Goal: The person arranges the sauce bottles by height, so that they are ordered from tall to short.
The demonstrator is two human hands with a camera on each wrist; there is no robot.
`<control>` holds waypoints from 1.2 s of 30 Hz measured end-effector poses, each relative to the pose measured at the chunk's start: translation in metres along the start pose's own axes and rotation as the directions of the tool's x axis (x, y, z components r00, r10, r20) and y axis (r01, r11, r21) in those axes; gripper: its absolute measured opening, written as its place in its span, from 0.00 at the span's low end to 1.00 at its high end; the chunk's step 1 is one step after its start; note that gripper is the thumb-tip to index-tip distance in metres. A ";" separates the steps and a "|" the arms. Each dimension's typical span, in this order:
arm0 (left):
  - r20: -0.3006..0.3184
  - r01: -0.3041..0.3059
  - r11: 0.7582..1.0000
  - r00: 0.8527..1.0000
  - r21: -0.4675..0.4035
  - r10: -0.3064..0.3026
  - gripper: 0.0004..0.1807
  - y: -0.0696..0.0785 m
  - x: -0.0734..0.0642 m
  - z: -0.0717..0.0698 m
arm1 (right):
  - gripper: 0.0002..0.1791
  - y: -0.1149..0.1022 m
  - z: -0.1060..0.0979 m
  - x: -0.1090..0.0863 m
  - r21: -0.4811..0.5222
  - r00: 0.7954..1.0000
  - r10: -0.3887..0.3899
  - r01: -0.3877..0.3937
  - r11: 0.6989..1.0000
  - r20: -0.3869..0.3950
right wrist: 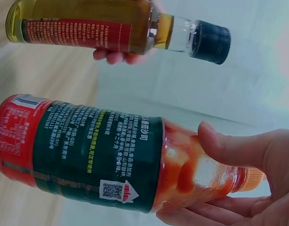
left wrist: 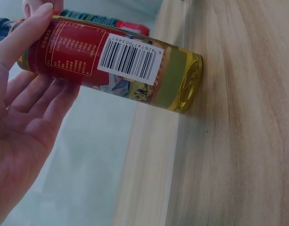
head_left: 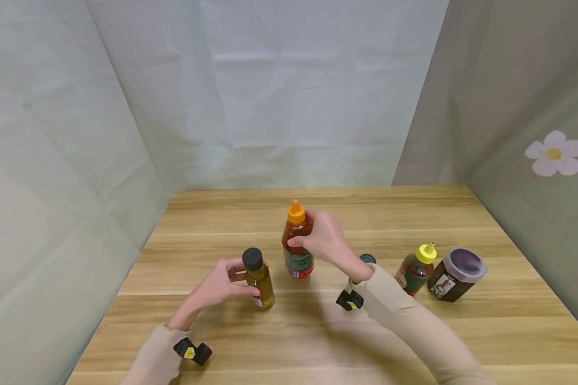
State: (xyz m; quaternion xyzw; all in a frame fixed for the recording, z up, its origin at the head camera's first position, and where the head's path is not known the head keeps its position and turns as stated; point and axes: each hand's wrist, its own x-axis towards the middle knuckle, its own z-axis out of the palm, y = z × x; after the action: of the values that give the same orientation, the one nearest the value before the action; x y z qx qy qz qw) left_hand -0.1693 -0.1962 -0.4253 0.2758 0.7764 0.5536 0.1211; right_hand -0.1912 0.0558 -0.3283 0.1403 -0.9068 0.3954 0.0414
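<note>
We see left hand [head_left: 225, 283] holding smooth yellowish bottle [head_left: 264, 283], right hand [head_left: 326, 235] red-sauce bottle [head_left: 298, 259], cloth sleeve [head_left: 409, 321] partly hiding perhaps a jar [head_left: 367, 258].

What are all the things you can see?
Sauce bottle: 1, red, orange cap, centre
Slim bottle: 1, yellow, black cap, left of centre
Squeeze bottle: 1, dark, yellow cap, right
Tub: 1, black, far right
Round top: 1, dark, mostly hidden, right
Table: 1, brown, underneath
Cloth: can't count, pale, back and sides
Flowers: 2, white, right cloth, one cropped
Cameras: 2, black, wrists
Sleeves: 2, beige, arms
Left hand: 1, bare, holding slim bottle
Right hand: 1, bare, holding sauce bottle
</note>
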 end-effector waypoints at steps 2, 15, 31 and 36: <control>0.005 0.002 1.000 1.000 -0.009 -0.002 0.32 0.001 0.000 0.000 | 0.23 -0.002 0.002 0.005 -0.003 1.000 0.004 -0.004 1.000 0.002; -0.002 0.014 0.999 1.000 -0.044 -0.014 0.32 -0.004 -0.001 0.004 | 0.23 -0.012 0.006 0.050 -0.015 1.000 0.030 -0.030 0.999 -0.005; 0.022 -0.006 0.996 1.000 -0.087 0.008 0.31 -0.008 -0.011 0.011 | 0.22 -0.001 0.028 0.101 0.080 0.983 0.179 -0.182 0.980 0.047; 0.034 -0.015 0.996 0.999 -0.087 0.018 0.32 -0.009 -0.012 0.011 | 0.25 0.010 0.038 0.113 0.114 0.980 0.193 -0.197 0.974 0.049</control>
State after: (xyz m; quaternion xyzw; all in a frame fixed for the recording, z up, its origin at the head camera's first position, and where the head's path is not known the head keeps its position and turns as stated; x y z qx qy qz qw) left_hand -0.1567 -0.1960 -0.4391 0.2865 0.7471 0.5828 0.1418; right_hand -0.3011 0.0098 -0.3400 0.0601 -0.8918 0.4479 -0.0229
